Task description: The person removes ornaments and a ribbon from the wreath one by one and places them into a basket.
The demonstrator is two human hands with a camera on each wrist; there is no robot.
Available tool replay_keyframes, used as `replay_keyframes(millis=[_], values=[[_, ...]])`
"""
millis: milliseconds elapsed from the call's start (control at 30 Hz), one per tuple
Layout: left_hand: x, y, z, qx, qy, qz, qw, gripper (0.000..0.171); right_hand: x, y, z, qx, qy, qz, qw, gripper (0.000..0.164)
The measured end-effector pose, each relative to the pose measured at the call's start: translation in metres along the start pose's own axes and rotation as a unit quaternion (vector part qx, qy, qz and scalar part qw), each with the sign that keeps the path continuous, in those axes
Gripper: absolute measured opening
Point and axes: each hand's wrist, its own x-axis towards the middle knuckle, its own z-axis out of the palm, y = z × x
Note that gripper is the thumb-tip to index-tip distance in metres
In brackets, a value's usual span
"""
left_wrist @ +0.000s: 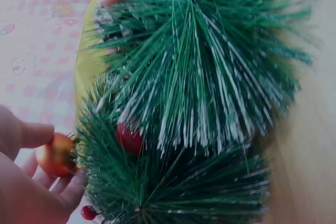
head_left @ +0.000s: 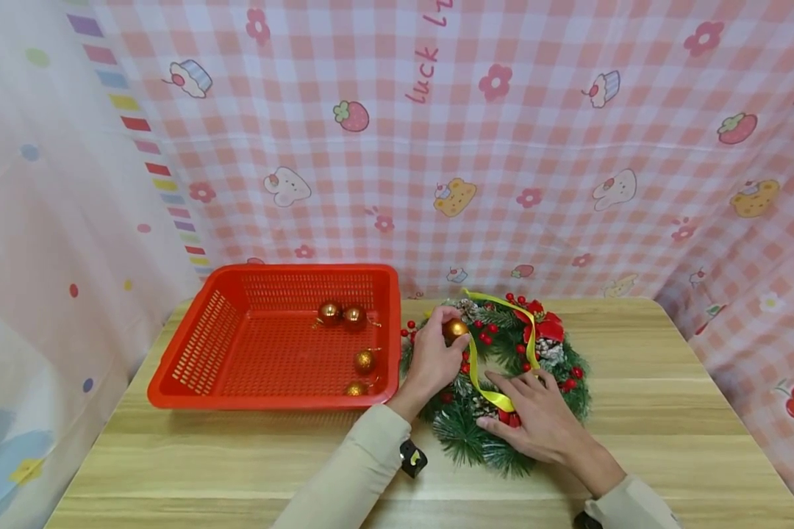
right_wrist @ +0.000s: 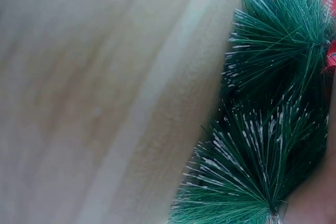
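In the head view a green wreath (head_left: 466,433) with red berries, pinecones and red flowers lies on the table. My left hand (head_left: 434,358) pinches a shiny gold bauble (head_left: 456,330) between thumb and fingers, over the wreath's left side. The left wrist view also shows that bauble (left_wrist: 56,154) against the needles. A yellow ribbon (head_left: 474,367) runs loosely across the wreath. My right hand (head_left: 536,419) rests on the wreath's front right part with fingers spread, close to the ribbon. Only an edge of that hand (right_wrist: 312,198) appears in the right wrist view.
Left of the wreath stands a red plastic basket (head_left: 198,400) with several gold baubles, among them one bauble (head_left: 365,360) near its right wall. Both stand on a wooden table (head_left: 238,470). A pink checked curtain (head_left: 397,162) hangs behind the table.
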Motion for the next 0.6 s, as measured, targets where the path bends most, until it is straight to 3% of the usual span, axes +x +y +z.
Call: replay_keyframes(millis=[200, 300, 600], values=[[-0.001, 0.002, -0.001, -0.052, 0.05, -0.029, 0.9969, 0.03, 0.0, -0.001, 0.001, -0.001, 0.003, -0.008, 1.0, 0.075], [-0.003, 0.004, -0.007, -0.067, 0.051, -0.038, 0.9957, 0.032, 0.0, -0.002, 0.002, 0.0, -0.003, -0.003, 1.0, 0.075], [-0.016, 0.01, -0.035, -0.083, 0.031, 0.007, 0.996, 0.036, 0.0, 0.0, 0.001, 0.003, -0.01, 0.005, 1.0, 0.075]])
